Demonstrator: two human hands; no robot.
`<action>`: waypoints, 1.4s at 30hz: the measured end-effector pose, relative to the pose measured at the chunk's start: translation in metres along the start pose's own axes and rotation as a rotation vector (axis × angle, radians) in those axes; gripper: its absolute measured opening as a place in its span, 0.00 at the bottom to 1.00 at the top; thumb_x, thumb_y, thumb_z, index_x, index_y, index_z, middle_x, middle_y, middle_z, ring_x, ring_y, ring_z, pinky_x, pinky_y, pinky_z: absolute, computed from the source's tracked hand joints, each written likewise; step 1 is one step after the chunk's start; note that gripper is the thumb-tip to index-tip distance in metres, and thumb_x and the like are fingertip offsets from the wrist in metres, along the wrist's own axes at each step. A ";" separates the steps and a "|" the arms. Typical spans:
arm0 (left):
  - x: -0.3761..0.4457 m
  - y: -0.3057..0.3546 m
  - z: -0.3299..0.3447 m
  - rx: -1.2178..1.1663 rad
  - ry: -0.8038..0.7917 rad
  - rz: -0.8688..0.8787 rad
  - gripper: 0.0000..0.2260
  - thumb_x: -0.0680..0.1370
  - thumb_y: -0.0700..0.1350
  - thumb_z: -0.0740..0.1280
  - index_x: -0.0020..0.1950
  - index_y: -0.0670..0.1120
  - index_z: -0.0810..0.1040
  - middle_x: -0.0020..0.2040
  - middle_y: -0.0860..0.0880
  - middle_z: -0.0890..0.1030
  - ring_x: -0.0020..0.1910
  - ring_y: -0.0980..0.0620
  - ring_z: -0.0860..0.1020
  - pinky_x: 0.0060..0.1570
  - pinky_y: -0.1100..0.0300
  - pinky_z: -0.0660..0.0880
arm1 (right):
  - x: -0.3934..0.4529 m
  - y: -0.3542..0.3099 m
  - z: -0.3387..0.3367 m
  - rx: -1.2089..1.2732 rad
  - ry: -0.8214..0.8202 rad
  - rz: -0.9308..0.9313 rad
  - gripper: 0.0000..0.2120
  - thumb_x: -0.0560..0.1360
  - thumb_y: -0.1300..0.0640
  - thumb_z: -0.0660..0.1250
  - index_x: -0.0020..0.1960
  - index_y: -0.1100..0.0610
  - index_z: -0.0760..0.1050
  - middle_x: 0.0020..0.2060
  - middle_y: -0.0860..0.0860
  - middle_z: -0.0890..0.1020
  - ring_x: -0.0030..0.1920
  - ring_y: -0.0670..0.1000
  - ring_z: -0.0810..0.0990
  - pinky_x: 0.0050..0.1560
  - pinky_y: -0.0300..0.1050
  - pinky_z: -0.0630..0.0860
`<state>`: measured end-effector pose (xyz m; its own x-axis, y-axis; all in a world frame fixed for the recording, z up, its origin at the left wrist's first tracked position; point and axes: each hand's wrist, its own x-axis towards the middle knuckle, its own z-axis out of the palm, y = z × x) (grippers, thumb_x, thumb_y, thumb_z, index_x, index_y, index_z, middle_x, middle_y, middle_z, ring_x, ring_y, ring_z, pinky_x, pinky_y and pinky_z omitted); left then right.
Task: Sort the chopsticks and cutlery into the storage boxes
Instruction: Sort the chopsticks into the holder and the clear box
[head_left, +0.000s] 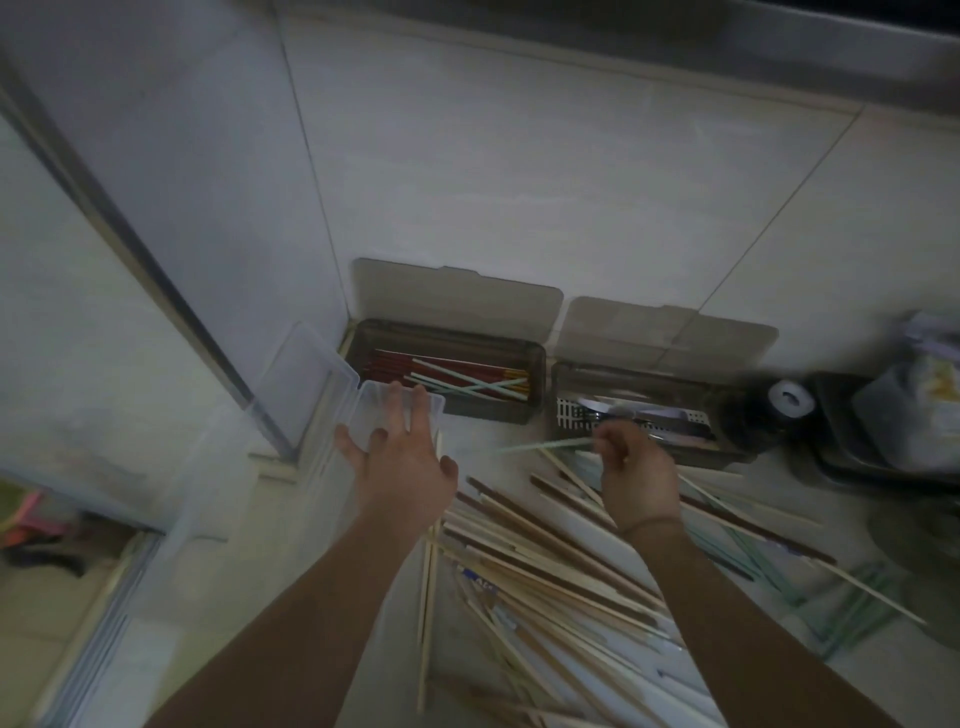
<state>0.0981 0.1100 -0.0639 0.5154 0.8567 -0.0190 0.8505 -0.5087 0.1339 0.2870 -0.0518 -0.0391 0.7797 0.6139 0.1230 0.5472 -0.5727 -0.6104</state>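
Chopsticks (545, 561) lay heaped on the counter below both brown boxes (449, 374), long axes fanning up-left. Light, stiff, slick, I judged; best pinched near one end. My left hand (402, 462) rested spread and slack on the clear box (363, 415). My right hand (636, 475) pinched a pale green stick (540, 445), tip pointing left.

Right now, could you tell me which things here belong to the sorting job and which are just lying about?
Job: pale green chopstick in right hand; left hand on clear box; loose chopsticks; chopstick box; cutlery box.
Lying about: tape roll; plastic bag.
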 end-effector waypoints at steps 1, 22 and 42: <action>0.000 0.000 0.000 -0.002 -0.002 0.000 0.41 0.72 0.62 0.61 0.76 0.52 0.42 0.79 0.47 0.45 0.65 0.43 0.72 0.67 0.31 0.41 | 0.011 -0.010 0.005 0.024 0.019 0.006 0.06 0.77 0.60 0.65 0.47 0.52 0.79 0.37 0.45 0.79 0.37 0.48 0.74 0.38 0.41 0.66; -0.060 -0.025 -0.011 -0.073 0.014 0.181 0.37 0.73 0.66 0.58 0.78 0.53 0.53 0.80 0.47 0.51 0.78 0.42 0.49 0.69 0.33 0.39 | 0.098 -0.037 0.026 0.011 -0.215 0.000 0.06 0.74 0.52 0.71 0.50 0.50 0.78 0.38 0.45 0.77 0.40 0.45 0.74 0.45 0.34 0.68; -0.065 -0.006 0.000 0.058 0.024 -0.037 0.35 0.73 0.60 0.65 0.77 0.52 0.57 0.78 0.46 0.56 0.76 0.41 0.51 0.69 0.34 0.45 | -0.068 0.138 -0.059 -0.413 -0.281 -0.035 0.02 0.73 0.56 0.70 0.44 0.53 0.82 0.44 0.54 0.81 0.45 0.59 0.79 0.39 0.49 0.76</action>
<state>0.0593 0.0577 -0.0633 0.4816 0.8764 0.0011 0.8738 -0.4803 0.0758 0.3277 -0.2052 -0.0854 0.6779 0.7265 -0.1126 0.6905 -0.6818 -0.2416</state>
